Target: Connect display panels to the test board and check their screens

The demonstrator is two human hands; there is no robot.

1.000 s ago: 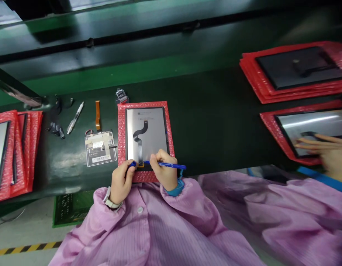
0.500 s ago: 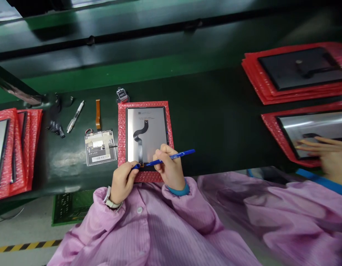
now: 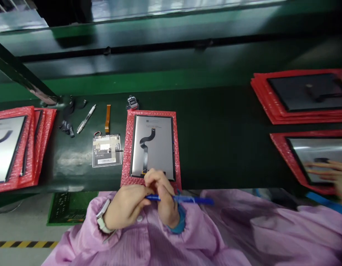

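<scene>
Right hand (image 3: 166,201) pinches a blue pen (image 3: 194,200) below the display panel (image 3: 152,146); left hand's (image 3: 123,207) grip unclear

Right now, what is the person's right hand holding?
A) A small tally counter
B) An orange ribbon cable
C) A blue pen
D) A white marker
C: the right hand pinches the blue pen in its fingers, just past the lower edge of the red bubble-wrap pad.
</scene>
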